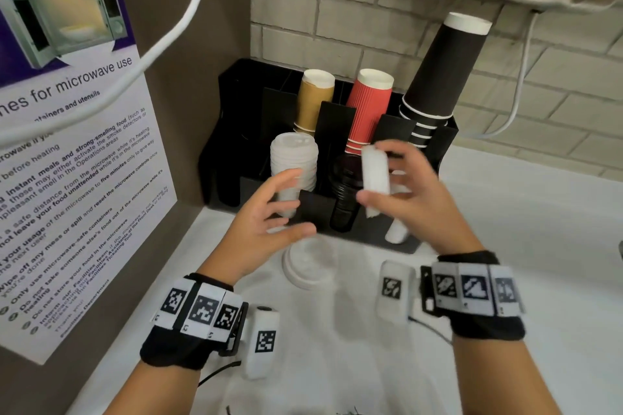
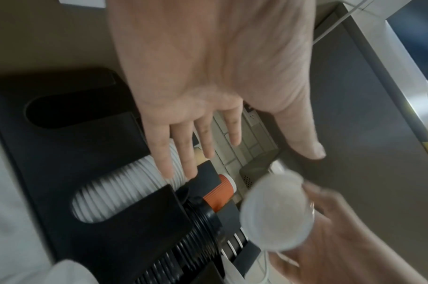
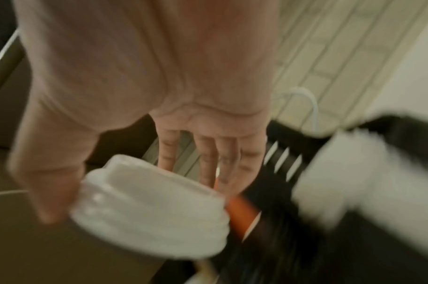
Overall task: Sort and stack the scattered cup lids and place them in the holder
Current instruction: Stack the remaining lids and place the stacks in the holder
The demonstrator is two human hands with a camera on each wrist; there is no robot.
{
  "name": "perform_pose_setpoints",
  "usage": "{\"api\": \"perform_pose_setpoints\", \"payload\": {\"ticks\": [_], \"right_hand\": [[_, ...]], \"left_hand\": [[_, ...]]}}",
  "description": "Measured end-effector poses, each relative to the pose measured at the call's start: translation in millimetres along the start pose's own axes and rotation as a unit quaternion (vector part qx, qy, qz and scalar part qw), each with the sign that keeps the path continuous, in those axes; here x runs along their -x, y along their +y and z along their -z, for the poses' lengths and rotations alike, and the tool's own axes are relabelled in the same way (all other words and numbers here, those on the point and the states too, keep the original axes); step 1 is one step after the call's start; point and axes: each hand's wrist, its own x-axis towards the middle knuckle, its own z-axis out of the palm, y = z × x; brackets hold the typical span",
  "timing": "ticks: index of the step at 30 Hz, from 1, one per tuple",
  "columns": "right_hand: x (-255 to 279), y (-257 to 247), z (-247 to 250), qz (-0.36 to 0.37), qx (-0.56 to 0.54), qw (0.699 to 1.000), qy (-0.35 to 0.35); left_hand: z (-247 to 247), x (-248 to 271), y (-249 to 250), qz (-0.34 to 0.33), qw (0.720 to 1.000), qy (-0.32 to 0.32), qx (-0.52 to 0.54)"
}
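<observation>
Right now the right hand [image 1: 409, 192] pinches a small stack of white lids [image 1: 375, 172] on edge, w/ fingers curled round it, in front of the black holder [image 1: 232, 131]. Left hand [image 1: 269, 222] empty, fingers spread. Another white lid [image 1: 308, 268] sits on the counter [image 1: 539, 246].

A white counter [image 1: 505, 246] carries a black holder [image 1: 232, 131] set against the brick wall, beyond the right hand's grip. A small stack of white lids [image 1: 308, 268] lies on the counter, below and left of that grip.
</observation>
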Motion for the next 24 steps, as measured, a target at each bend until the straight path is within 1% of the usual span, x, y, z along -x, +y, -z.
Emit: {"api": "perform_pose_setpoints", "payload": {"ticks": [2, 3, 5, 8, 11, 16, 20, 24], "right_hand": [[-11, 6, 32, -0.009, 0.071, 0.996, 0.061], [-17, 10, 46, -0.027, 0.105, 0.991, 0.073], [-28, 18, 70, -0.071, 0.162, 0.982, 0.060], [-42, 30, 85, -0.114, 0.203, 0.973, 0.003], [-52, 38, 87, -0.125, 0.234, 0.963, -0.048], [-59, 45, 79, -0.138, 0.327, 0.927, -0.117], [-56, 52, 64, -0.144, 0.394, 0.899, -0.123], [-47, 66, 52, -0.136, 0.391, 0.904, -0.108]], "left_hand": [[3, 0, 0, -0.007, 0.999, 0.041, -0.004], [4, -1, 0, -0.011, 0.998, 0.058, -0.005], [4, -2, 0, -0.018, 0.996, 0.082, -0.006], [4, -4, -2, -0.021, 0.996, 0.082, -0.022], [3, -4, -5, -0.023, 0.997, 0.072, -0.033], [4, -4, -6, -0.017, 0.996, 0.076, -0.046], [5, -2, -6, -0.010, 0.996, 0.077, -0.052], [3, -2, -5, -0.005, 0.996, 0.077, -0.054]]}}
